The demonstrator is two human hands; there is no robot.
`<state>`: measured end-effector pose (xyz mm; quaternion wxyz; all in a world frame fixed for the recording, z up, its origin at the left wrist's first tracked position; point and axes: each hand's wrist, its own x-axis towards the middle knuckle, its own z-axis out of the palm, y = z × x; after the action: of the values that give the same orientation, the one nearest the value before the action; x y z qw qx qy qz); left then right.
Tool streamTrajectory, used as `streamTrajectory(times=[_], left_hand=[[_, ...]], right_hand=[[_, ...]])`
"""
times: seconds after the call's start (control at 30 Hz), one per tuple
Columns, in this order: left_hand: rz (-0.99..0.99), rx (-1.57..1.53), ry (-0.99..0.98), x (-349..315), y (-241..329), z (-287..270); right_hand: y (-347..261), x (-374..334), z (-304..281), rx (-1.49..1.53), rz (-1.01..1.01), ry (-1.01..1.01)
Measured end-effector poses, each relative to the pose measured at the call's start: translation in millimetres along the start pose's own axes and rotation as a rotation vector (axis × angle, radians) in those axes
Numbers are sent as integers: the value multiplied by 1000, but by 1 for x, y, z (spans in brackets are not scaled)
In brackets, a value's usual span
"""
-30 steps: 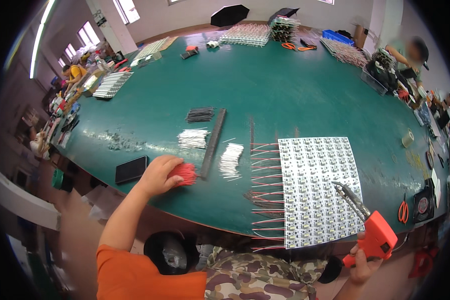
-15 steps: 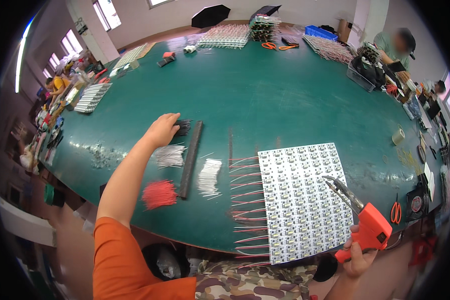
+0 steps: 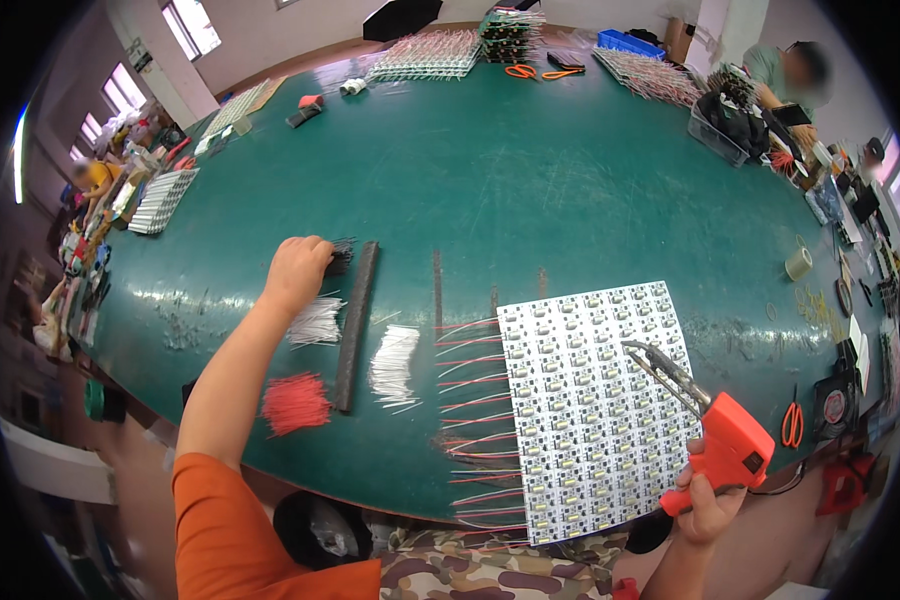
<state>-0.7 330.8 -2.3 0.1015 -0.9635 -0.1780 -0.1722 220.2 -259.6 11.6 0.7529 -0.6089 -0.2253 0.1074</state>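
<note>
My left hand [image 3: 298,272] is closed at a small pile of black wires [image 3: 342,258]; its fingertips are partly hidden. Below that pile lie short white wires [image 3: 316,321] and red wires [image 3: 296,404]. A long dark bar [image 3: 358,325] separates these from another stack of white wires [image 3: 395,366]. My right hand [image 3: 708,508] grips the handle of a red soldering gun [image 3: 738,440]. Its metal tip hovers over or rests on a white panel of LED circuit boards [image 3: 560,480]; I cannot tell which. Red and white wires stick out along the panel's left edge.
Orange-handled scissors [image 3: 792,425] and a spool [image 3: 799,263] lie to the right on the green table [image 3: 370,170]. Wired panels [image 3: 425,58] are stacked at the far edge. One person [image 3: 785,80] works at the far right, another [image 3: 98,178] at the far left.
The whole view has shifted slightly, moving the table items leftward. My left hand's fingers have curled in more at the black wires. The soldering gun stays over the panel.
</note>
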Motion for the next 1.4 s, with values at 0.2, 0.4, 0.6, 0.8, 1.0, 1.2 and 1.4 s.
streamTrajectory(times=[0.2, 0.4, 0.6, 0.8, 1.0, 1.2, 1.4], left_hand=[[107, 111, 54, 1, 9, -6], [148, 139, 41, 1, 12, -11], [117, 94, -44, -2, 2, -15], [18, -65, -11, 2, -5, -13], [-151, -259, -274, 9, -12, -17], [-83, -205, -194, 20, -14, -23], [-156, -221, -323, 15, -24, -10]], right_hand=[[0, 1, 2, 16, -15, 2], [2, -2, 1, 22, 1, 23], [5, -5, 2, 11, -8, 27], [11, -9, -8, -12, -13, 61], [9, -8, -8, -22, -9, 50], [8, -8, -5, -7, -11, 44], [6, -8, -2, 2, -9, 25]])
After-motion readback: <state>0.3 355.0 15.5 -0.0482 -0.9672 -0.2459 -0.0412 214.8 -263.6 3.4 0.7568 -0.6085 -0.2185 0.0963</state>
